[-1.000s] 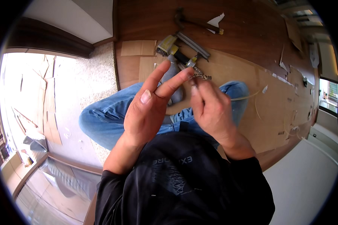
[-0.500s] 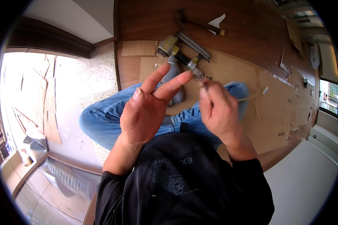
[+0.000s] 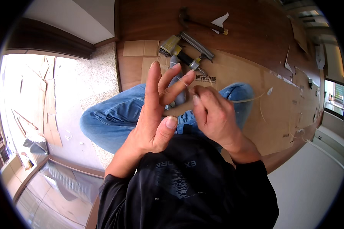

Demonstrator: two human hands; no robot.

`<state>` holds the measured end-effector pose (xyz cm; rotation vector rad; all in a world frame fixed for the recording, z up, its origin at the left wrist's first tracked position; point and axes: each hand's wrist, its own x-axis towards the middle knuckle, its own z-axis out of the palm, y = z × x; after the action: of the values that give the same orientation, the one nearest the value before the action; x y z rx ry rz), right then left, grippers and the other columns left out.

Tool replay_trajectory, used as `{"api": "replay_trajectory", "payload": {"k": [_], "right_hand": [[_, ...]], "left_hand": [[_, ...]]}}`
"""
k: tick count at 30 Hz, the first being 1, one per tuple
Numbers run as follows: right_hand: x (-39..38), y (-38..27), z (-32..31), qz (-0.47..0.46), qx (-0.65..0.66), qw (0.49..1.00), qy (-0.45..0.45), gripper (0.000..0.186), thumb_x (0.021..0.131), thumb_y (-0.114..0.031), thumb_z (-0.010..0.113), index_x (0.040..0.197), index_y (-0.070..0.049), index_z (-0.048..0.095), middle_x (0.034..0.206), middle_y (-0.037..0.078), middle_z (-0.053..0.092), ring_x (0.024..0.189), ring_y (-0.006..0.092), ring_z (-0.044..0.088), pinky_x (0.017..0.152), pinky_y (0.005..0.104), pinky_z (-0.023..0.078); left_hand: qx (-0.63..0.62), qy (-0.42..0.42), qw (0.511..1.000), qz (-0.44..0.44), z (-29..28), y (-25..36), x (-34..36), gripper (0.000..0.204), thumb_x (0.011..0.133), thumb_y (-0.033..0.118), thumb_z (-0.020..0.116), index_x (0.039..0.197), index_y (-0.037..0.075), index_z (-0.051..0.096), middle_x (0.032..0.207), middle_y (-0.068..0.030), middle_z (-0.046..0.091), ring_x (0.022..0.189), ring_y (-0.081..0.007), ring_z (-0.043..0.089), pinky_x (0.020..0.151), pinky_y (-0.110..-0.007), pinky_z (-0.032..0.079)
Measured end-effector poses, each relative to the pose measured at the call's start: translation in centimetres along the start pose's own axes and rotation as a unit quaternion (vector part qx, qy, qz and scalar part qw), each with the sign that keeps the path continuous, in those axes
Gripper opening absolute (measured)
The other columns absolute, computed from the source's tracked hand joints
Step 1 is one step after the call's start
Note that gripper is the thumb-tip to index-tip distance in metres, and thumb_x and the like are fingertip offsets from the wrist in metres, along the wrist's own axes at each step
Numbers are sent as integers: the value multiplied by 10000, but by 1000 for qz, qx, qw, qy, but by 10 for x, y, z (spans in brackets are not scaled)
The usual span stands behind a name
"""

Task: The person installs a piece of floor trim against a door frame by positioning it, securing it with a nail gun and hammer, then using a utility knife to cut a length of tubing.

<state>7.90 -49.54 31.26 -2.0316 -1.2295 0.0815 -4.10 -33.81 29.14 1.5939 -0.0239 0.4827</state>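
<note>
My left hand (image 3: pixel 153 118) is held up over my lap with its fingers spread and its thumb out. To its right, my right hand (image 3: pixel 218 118) is closed in a pinch close to the left fingertips. Whatever sits in that pinch is too small or hidden to name. A thin pale line shows across the left fingers, and I cannot tell what it is. Beyond both hands a yellow and grey pneumatic nail gun (image 3: pixel 185 58) lies on its side, by my grey sock.
A claw hammer (image 3: pixel 202 23) lies beyond the nail gun, next to a torn white scrap (image 3: pixel 221 20). Flattened cardboard (image 3: pixel 271 118) covers the wood floor at the right, with a thin pale hose (image 3: pixel 252 100) curving over it. A speckled stone sill (image 3: pixel 103 76) runs along the left.
My left hand has turned and spread its fingers upward, thumb now to the right. My right hand has moved slightly left and down, nearer to the left fingers.
</note>
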Motion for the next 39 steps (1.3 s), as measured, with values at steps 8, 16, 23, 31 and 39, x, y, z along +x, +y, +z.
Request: {"api": "replay_trajectory", "payload": {"k": [8, 16, 23, 31, 39], "right_hand": [[-1, -4, -6, 4, 7, 998, -57, 173, 963, -74, 656, 1122, -5, 644, 967, 157, 707, 728, 356, 718, 603, 395, 587], [0, -5, -9, 2, 31, 999, -39, 173, 964, -71, 654, 1127, -15, 655, 918, 141, 696, 731, 354, 711, 633, 421, 589], [6, 6, -9, 36, 8, 999, 15, 153, 975, -66, 639, 1121, -26, 660, 958, 147, 714, 758, 349, 726, 616, 401, 591], [5, 9, -3, 38, -2, 999, -5, 162, 963, -70, 654, 1118, -25, 657, 968, 141, 711, 769, 334, 730, 630, 402, 592], [-1, -5, -5, 17, 11, 999, -41, 173, 964, -78, 658, 1135, -51, 648, 884, 118, 669, 716, 322, 708, 610, 409, 583]], "left_hand": [[53, -10, 998, 16, 0, -5, -3, 985, 1061, 476, 491, 1637, -41, -118, 1544, -314, 492, 1575, -404, 261, 1266, -514, 138], [130, -18, 991, 38, -4, -3, -2, 966, 1065, 463, 480, 1634, -57, -102, 1480, -299, 568, 1584, -382, 248, 1263, -505, 128], [-5, -8, 1000, 15, -4, -7, -3, 900, 1079, 383, 461, 1649, -19, -106, 1528, -311, 510, 1587, -397, 228, 1273, -513, 106], [-13, -6, 1000, -15, -4, -9, -5, 880, 1076, 363, 452, 1657, 2, -104, 1540, -331, 484, 1564, -398, 289, 1263, -522, 167], [-7, -15, 1000, 18, -1, -16, 0, 858, 1077, 340, 439, 1654, -11, -90, 1515, -317, 522, 1576, -392, 262, 1270, -506, 146]]}}
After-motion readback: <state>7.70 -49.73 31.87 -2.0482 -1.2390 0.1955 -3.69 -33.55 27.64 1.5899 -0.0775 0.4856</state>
